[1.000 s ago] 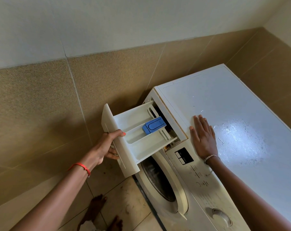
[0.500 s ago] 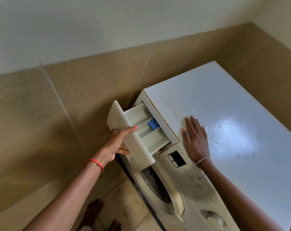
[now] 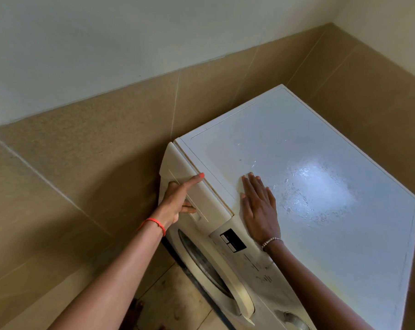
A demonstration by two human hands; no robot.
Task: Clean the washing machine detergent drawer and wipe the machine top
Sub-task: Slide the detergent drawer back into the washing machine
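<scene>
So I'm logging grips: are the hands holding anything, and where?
Left hand grips the detergent drawer by its front panel; right hand lies flat, holding nothing.

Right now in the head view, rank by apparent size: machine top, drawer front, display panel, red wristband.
1. machine top
2. drawer front
3. display panel
4. red wristband

The last two look close; the wristband is partly hidden.

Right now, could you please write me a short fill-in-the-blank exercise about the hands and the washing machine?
1. The detergent drawer is pushed ____.
2. The left hand grips the drawer's ____.
3. The right hand lies flat on the machine ____.
4. The left wrist wears a ____ band.

Missing words: shut; front; top; red
</scene>
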